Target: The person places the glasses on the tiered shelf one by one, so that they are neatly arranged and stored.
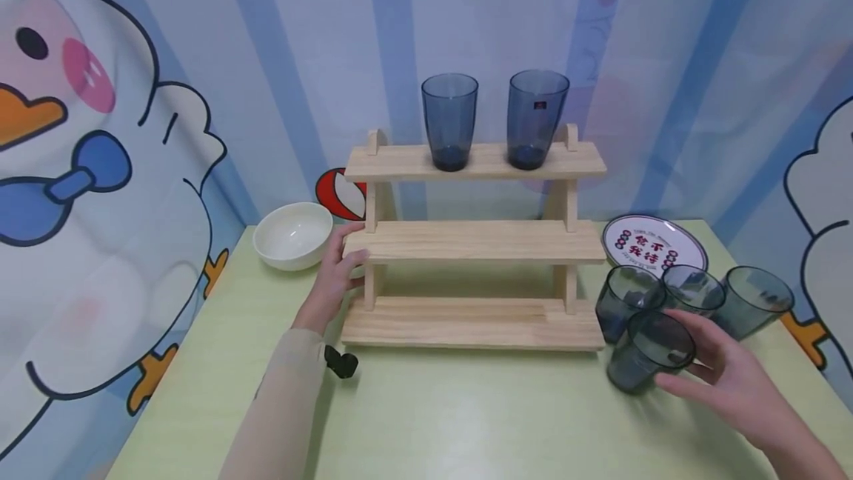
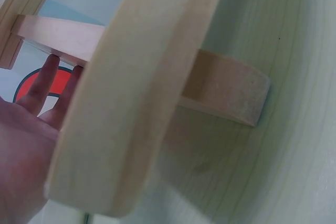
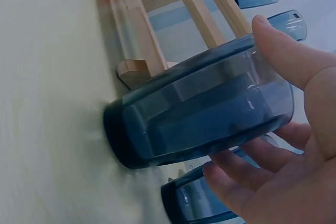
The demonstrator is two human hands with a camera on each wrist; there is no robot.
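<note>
Beige sleeve up close, and it leads straight to the left hand, thumb at the front of the middle shelf's left end, fingers reaching behind to an upright, holding the wooden stand, most likely to keep it steady. Across to the other side, well apart: the right hand has thumb and fingers round a dark glass, gripped near the rim, which probably leaves the base free to be set down. That glass is just beyond the bottom shelf's front right corner, left of the right hand and far from the left; whether its base touches the table, I can't tell. Three more glasses cluster behind it toward the table's right edge, seemingly kept within easy reach, with a printed plate at the back right corner. Up top, two blue glasses stand spaced between the end stops. White bowl, back left corner, out of the way.
</note>
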